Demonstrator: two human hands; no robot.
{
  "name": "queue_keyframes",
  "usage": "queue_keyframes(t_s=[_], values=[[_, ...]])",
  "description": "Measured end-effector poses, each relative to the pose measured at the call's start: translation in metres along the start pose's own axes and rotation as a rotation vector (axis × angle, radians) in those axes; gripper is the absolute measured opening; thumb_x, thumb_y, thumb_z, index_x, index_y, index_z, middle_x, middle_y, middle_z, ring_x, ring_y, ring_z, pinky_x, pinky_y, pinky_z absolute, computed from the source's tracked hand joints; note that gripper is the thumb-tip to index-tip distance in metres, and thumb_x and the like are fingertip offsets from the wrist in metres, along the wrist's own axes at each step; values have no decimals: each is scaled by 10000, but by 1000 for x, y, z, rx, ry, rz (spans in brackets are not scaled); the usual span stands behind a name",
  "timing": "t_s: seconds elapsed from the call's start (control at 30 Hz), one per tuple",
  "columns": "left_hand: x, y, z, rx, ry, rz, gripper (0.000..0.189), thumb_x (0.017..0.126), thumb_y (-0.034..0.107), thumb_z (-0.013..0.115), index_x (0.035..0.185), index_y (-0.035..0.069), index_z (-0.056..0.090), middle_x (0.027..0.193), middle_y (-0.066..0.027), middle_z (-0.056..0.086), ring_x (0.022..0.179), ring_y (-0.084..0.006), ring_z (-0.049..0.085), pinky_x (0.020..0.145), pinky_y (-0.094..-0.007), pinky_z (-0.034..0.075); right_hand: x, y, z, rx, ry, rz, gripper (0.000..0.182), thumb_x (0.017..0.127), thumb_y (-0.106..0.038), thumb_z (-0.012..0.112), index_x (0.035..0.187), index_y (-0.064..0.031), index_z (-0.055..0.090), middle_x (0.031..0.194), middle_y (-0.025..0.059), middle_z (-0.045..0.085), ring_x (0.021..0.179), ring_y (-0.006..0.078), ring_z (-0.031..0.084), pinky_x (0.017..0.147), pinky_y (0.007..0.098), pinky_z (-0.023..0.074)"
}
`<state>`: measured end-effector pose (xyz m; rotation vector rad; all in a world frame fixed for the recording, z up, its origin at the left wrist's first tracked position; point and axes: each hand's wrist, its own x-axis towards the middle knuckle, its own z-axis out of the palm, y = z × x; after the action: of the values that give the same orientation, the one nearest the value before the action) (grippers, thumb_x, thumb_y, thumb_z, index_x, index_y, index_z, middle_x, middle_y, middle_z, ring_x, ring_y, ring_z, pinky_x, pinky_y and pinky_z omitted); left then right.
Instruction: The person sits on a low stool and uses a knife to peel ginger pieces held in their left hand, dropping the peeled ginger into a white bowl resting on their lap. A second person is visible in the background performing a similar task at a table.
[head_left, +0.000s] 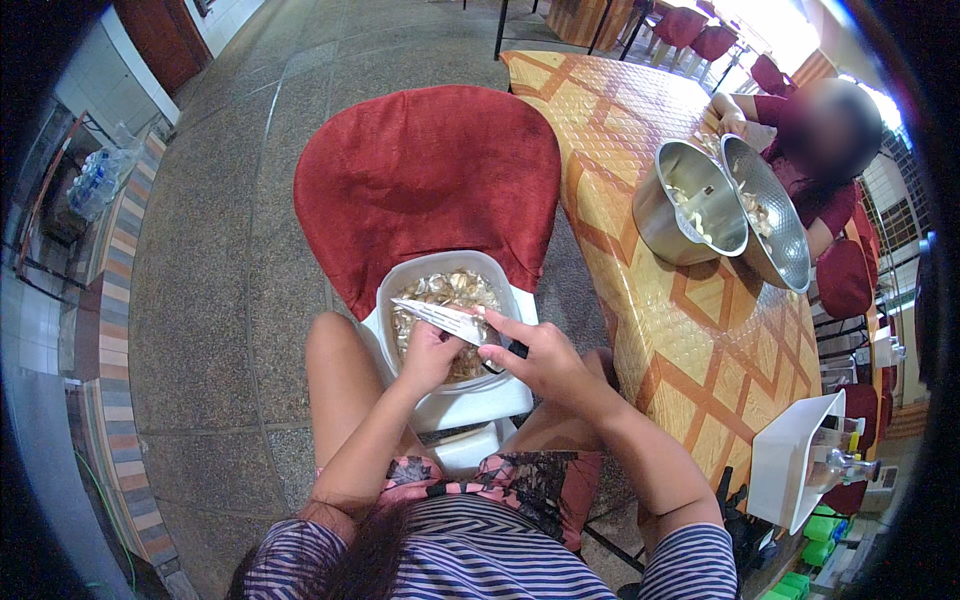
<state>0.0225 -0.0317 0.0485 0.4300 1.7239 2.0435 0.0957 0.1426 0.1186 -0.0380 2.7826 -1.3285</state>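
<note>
On the chair before me sits a white plastic tub (384, 300) of what look like garlic cloves and loose skins (450, 283), apparently in water. A knife (439, 313) with a pale, dark-streaked blade lies slantwise over the tub, its tip to the left. My right hand (544, 352) is at the blade's wide end, around a dark handle that its palm partly hides. Its forefinger touches a small whitish piece (481, 309). My left hand (433, 354) is curled just below the blade, over the tub; whatever its fingers hold is hidden.
A red cover (427, 180) drapes the chair's back. On the patterned table (705, 330) to my right stand a steel pot (652, 217) with pale cloves and a wide steel bowl (784, 225). A person (814, 195) sits beyond them. A white container (791, 457) stands near the table's closer end.
</note>
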Motion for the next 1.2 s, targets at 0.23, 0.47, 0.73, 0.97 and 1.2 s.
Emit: queue_keyframes(t_s=[0.23, 0.47, 0.73, 0.97, 1.2], values=[[0, 10, -7, 319, -101, 161, 183, 879, 31, 570, 1041, -29, 631, 945, -77, 661, 890, -125, 623, 782, -264, 490, 9, 11, 7, 431, -32, 3, 476, 885, -389, 617, 1235, -68, 584, 753, 74, 669, 526, 185, 554, 534, 308, 473], [4, 8, -7, -495, -231, -230, 242, 944, 112, 520, 1141, -27, 543, 967, -101, 628, 833, -162, 638, 759, -280, 525, 7, -19, -19, 1058, -309, 486, 357, 960, -392, 491, 946, -57, 614, 604, -24, 478, 427, 53, 378, 385, 204, 317], [4, 4, -1, -593, -297, -238, 220, 963, 105, 456, 1131, -25, 512, 958, -77, 592, 804, -148, 589, 769, -263, 492, 2, -20, -7, 939, -225, 415, 386, 963, -404, 483, 807, -75, 614, 589, -11, 491, 423, 54, 389, 388, 202, 312], [4, 7, 3, -551, -167, -202, 214, 938, 82, 507, 1135, 1, 522, 1080, -110, 616, 825, -123, 593, 819, -262, 491, 7, -14, -9, 878, -89, 404, 366, 961, -388, 498, 946, -59, 658, 578, -16, 477, 424, 57, 404, 381, 209, 316], [9, 2, -8, -595, -169, -168, 164, 929, 89, 554, 1084, 37, 539, 1132, -132, 619, 872, -131, 616, 865, -284, 512, 8, 3, -8, 790, -116, 468, 429, 965, -378, 498, 1256, -71, 567, 560, -38, 444, 419, 51, 393, 374, 211, 317]])
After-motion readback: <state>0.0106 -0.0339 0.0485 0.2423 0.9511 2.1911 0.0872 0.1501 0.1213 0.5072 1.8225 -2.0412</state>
